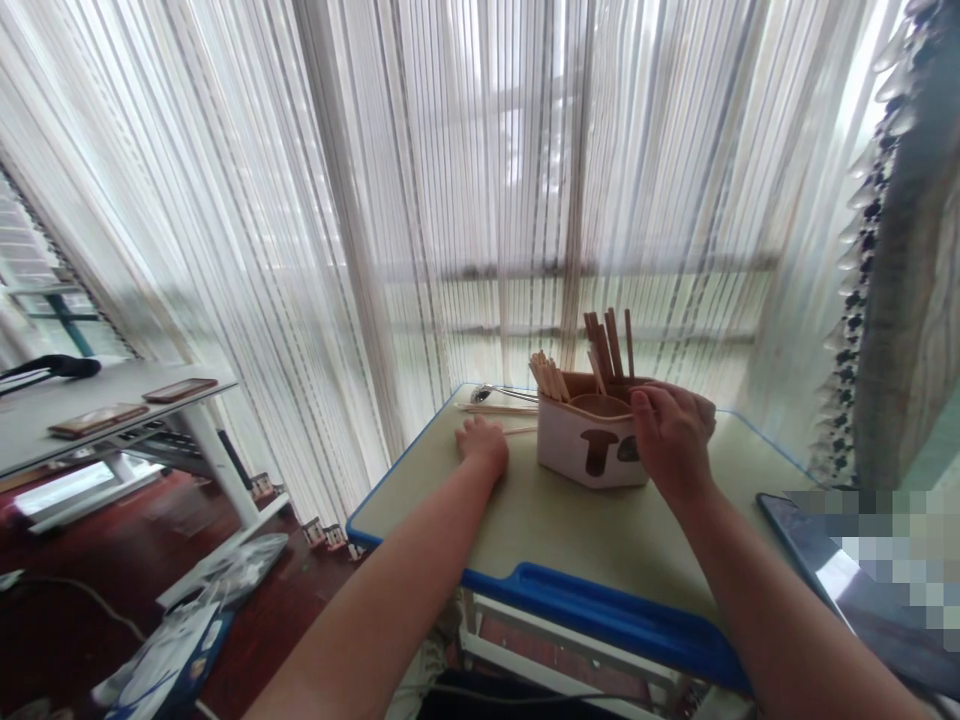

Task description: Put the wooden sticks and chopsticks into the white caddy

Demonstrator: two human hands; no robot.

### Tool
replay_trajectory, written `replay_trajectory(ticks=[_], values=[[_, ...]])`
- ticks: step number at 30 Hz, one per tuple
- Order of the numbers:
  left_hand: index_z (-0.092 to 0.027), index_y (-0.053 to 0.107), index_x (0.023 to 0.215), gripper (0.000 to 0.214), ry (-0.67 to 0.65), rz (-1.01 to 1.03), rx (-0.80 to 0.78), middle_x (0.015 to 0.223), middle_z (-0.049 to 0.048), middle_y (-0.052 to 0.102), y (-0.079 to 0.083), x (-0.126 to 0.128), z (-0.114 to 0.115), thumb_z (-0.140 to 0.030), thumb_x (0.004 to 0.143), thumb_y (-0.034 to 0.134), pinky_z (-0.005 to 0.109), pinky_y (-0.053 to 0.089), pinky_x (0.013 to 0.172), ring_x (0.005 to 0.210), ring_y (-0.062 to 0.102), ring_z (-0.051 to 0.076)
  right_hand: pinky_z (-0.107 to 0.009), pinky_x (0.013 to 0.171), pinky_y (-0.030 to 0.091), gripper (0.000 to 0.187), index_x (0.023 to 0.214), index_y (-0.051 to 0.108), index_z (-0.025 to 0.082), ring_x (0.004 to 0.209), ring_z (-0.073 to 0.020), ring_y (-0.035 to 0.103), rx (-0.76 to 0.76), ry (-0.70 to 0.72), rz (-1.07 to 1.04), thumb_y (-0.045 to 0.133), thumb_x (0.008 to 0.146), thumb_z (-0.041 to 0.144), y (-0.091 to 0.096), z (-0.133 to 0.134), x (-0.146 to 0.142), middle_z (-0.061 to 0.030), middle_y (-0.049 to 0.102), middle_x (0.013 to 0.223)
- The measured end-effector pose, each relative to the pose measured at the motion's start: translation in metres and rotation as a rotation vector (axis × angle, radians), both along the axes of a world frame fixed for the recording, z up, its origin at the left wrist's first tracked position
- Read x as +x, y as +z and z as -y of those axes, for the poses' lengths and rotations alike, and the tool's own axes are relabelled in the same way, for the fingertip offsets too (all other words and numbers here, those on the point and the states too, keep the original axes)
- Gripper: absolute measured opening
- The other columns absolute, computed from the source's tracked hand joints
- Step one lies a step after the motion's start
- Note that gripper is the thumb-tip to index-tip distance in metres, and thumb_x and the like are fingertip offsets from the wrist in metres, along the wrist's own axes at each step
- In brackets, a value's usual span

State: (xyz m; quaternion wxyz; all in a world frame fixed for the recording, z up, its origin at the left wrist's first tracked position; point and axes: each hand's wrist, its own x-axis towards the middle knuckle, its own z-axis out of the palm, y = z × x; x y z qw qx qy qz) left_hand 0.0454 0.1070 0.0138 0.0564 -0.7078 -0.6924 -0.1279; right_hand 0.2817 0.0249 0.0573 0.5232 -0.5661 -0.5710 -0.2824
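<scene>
A white holder [564, 445] with a brown inside and a mushroom-shaped print stands on the small table. Pale chopsticks [549, 378] fill its left compartment, and darker brown chopsticks [611, 345] stand upright at the back. My right hand [675, 440] grips the holder's right side, thumb at the front rim. Left of the holder, my left hand [484, 447] lies low on the tabletop with bent fingers. A pale chopstick [522, 430] runs out from under it to the right; the fingertips are partly hidden. Just beyond lie more pale chopsticks [499, 408] and a metal spoon [484, 393].
The small table [585, 540] has a blue rim with a raised front ledge. A dark tablet-like device [817, 560] is at the right. Sheer curtains [480, 200] hang behind. Left stands a white desk [30, 420]; a plastic bag [240, 570] lies on the floor.
</scene>
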Motion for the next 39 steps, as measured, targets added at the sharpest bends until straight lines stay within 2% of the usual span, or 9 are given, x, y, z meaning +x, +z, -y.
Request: replay_trajectory(ticks=[6,10,16,20,24,28,32,36,39], values=[[-0.018,0.058,0.113,0.037,0.031,0.040,0.000,0.119,0.0172,0.055,0.002,-0.002,0.000,-0.011,0.087,0.032,0.050,0.039,0.088,0.110,0.051,0.031,-0.040,0.092,0.031,0.036,0.090,0.067,0.020,0.101,-0.0227,0.051,-0.016,0.014,-0.022,0.039,0.091,0.043,0.000,0.003,0.000,-0.0076,0.065,0.103],[-0.014,0.052,0.117,0.038,0.063,0.114,0.062,0.117,0.0177,0.057,0.004,-0.006,-0.001,-0.007,0.086,0.032,0.050,0.039,0.089,0.108,0.053,0.030,-0.040,0.094,0.032,0.038,0.090,0.067,0.019,0.100,-0.0226,0.052,-0.021,0.024,-0.035,0.038,0.091,0.044,0.001,0.004,-0.001,-0.0081,0.065,0.102],[-0.017,0.051,0.108,0.027,0.129,0.397,0.293,0.109,0.0124,0.060,0.011,-0.010,-0.005,-0.014,0.091,0.029,0.038,0.043,0.084,0.103,0.057,0.024,-0.041,0.093,0.032,0.037,0.089,0.067,0.020,0.100,-0.0226,0.052,-0.007,0.039,-0.036,0.039,0.091,0.044,0.001,0.002,0.000,-0.0078,0.065,0.101],[-0.017,0.049,0.102,0.022,0.109,0.587,0.522,0.103,0.0116,0.061,0.013,-0.009,-0.006,-0.020,0.094,0.029,0.036,0.043,0.083,0.100,0.058,0.023,-0.041,0.091,0.033,0.035,0.089,0.066,0.020,0.100,-0.0229,0.051,-0.010,0.045,-0.025,0.040,0.091,0.043,0.000,0.002,0.000,-0.0080,0.065,0.101],[-0.018,0.047,0.097,0.018,-0.005,0.714,0.749,0.094,0.0103,0.060,0.013,-0.010,-0.005,-0.022,0.094,0.030,0.037,0.042,0.082,0.093,0.057,0.022,-0.040,0.090,0.032,0.031,0.088,0.066,0.020,0.098,-0.0226,0.051,0.021,0.053,-0.007,0.041,0.090,0.040,0.000,0.002,0.000,-0.0073,0.065,0.100],[-0.019,0.046,0.094,0.014,-0.179,0.665,0.912,0.091,0.0089,0.059,0.013,-0.009,-0.001,-0.022,0.094,0.032,0.038,0.041,0.084,0.089,0.056,0.021,-0.039,0.090,0.033,0.025,0.092,0.063,0.020,0.099,-0.0227,0.052,0.072,0.043,0.040,0.045,0.089,0.037,0.001,0.003,-0.001,-0.0072,0.065,0.101],[-0.019,0.046,0.094,0.012,-0.339,0.571,0.973,0.090,0.0089,0.058,0.014,-0.007,0.009,-0.021,0.093,0.034,0.038,0.040,0.085,0.090,0.056,0.021,-0.039,0.091,0.036,0.023,0.102,0.059,0.019,0.102,-0.0228,0.052,0.139,0.086,0.172,0.053,0.084,0.033,0.004,0.012,-0.008,-0.0088,0.063,0.105],[-0.018,0.046,0.094,0.011,-0.442,0.499,1.008,0.090,0.0093,0.059,0.015,-0.006,0.018,-0.021,0.093,0.036,0.038,0.039,0.086,0.091,0.055,0.021,-0.034,0.087,0.040,0.034,0.114,0.057,0.021,0.097,-0.0204,0.053,0.215,0.172,0.377,0.059,0.081,0.027,0.003,0.022,-0.018,-0.0079,0.063,0.102],[-0.018,0.047,0.094,0.011,-0.546,0.410,1.020,0.090,0.0092,0.060,0.016,-0.004,0.022,-0.020,0.093,0.036,0.038,0.040,0.085,0.090,0.055,0.021,-0.032,0.082,0.040,0.043,0.125,0.053,0.023,0.086,-0.0182,0.052,0.154,0.202,0.497,0.058,0.082,0.027,0.000,0.024,-0.024,-0.0051,0.064,0.094]])
